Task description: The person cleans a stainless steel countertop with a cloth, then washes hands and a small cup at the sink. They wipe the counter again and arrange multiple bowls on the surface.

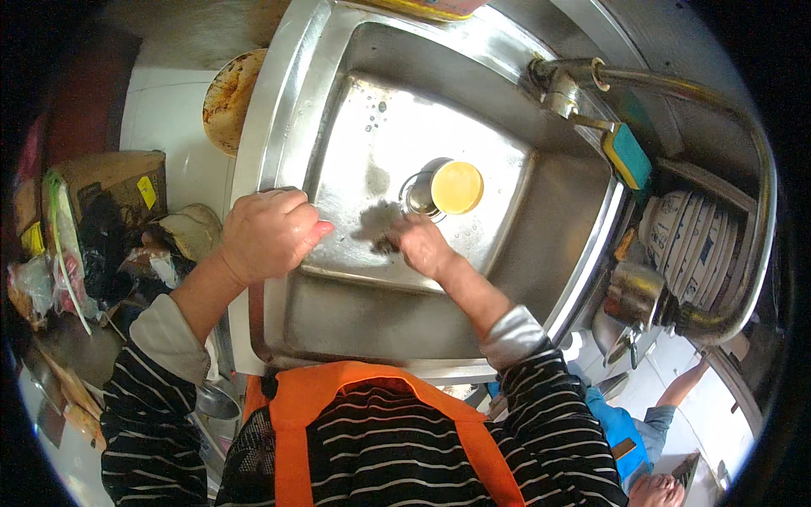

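Observation:
My left hand [272, 231] is curled into a fist over the left rim of a stainless steel sink [253, 158]. Nothing shows in it, though its palm side is hidden. Down in the basin, my right hand [426, 244] has its fingers beside the round drain [421, 193]. A small dark clump [384, 244] shows at its fingertips; blur hides whether the hand holds it. A yellow round piece [457, 187], perhaps a drain cover or strainer, partly overlaps the drain's metal ring. Water drops and dark shadows lie on the basin floor.
A metal faucet pipe [751, 120] bends along the right side. A blue-and-yellow sponge [627, 155] is tucked by the faucet. Patterned plates [687, 244] stand stacked at right. A stained round pan or lid [234, 101] and cardboard box [117, 184] are left. Another person [624, 424] is lower right.

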The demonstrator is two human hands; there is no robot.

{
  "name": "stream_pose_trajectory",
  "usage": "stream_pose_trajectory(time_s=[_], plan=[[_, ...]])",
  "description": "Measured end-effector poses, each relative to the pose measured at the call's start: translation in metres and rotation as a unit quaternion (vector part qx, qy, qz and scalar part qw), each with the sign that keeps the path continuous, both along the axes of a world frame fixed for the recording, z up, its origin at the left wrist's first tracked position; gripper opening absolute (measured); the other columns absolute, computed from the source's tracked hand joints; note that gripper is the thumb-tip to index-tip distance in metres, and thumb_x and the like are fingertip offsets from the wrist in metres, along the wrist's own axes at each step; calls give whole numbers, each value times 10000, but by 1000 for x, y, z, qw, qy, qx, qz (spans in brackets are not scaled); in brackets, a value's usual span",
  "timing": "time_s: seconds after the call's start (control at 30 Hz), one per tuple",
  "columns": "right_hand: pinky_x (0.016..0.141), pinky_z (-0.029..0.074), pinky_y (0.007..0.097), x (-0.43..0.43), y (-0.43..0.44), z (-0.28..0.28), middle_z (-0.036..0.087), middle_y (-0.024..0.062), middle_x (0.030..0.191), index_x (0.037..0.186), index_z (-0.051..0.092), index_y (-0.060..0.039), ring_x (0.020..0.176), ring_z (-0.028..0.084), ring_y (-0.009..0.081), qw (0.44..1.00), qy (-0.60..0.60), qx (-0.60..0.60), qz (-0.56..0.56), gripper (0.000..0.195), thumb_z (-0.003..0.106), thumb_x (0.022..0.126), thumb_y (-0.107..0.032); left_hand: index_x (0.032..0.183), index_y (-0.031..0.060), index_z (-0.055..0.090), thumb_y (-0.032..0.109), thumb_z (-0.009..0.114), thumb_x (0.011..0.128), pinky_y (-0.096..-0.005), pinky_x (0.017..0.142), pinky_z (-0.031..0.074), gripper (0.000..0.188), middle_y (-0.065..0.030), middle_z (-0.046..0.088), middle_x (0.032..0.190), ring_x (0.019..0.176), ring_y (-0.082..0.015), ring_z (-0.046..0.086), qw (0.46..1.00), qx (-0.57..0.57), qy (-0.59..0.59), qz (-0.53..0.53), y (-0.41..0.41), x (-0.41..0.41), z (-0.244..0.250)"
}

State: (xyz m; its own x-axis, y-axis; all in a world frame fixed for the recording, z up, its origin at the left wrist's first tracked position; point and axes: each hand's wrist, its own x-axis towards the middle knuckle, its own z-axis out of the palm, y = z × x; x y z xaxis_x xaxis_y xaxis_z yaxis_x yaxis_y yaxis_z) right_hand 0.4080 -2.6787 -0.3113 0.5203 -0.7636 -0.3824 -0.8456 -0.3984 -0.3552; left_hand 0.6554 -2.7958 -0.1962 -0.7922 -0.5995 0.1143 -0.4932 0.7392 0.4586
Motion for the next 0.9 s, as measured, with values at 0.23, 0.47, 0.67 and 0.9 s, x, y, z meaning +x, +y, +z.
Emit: stream_pose_trajectory(time_s=[0.23, 0.47, 0.67, 0.9], plan=[[839, 398, 423, -92, 51, 21, 516, 104, 1115, 1032, 568, -91, 1084, 433, 269, 938, 252, 115, -206, 368, 617, 667, -104, 604, 72, 502, 218, 623, 720, -310, 464, 422, 222, -52, 457, 600, 520, -212, 502, 999, 6, 33, 4, 1, 1, -2], [755, 458, 382, -80, 13, 9, 592, 158, 902, 878, 614, -33, 843, 559, 316, 897, -36, -81, -434, 152, 582, 749, -108, 613, 73, 473, 225, 611, 737, -324, 461, 411, 239, -60, 444, 601, 516, -227, 491, 1000, 12, 4, 2, 3, 1, -4], [551, 490, 288, -39, 15, -22, 617, 81, 738, 856, 605, 4, 613, 583, 171, 617, -302, 357, -634, 165, 509, 831, -128, 625, 75, 458, 231, 601, 753, -327, 459, 401, 246, -57, 437, 608, 513, -230, 480, 1000, -11, 10, 3, 4, 2, -7], [514, 466, 260, -51, 4, -52, 601, 82, 760, 876, 581, 7, 596, 561, 147, 499, -394, 254, -729, 153, 451, 850, -69, 623, 74, 450, 247, 573, 780, -327, 454, 398, 264, -63, 430, 611, 511, -237, 474, 1000, -8, 19, -1, 1, 0, -3]])
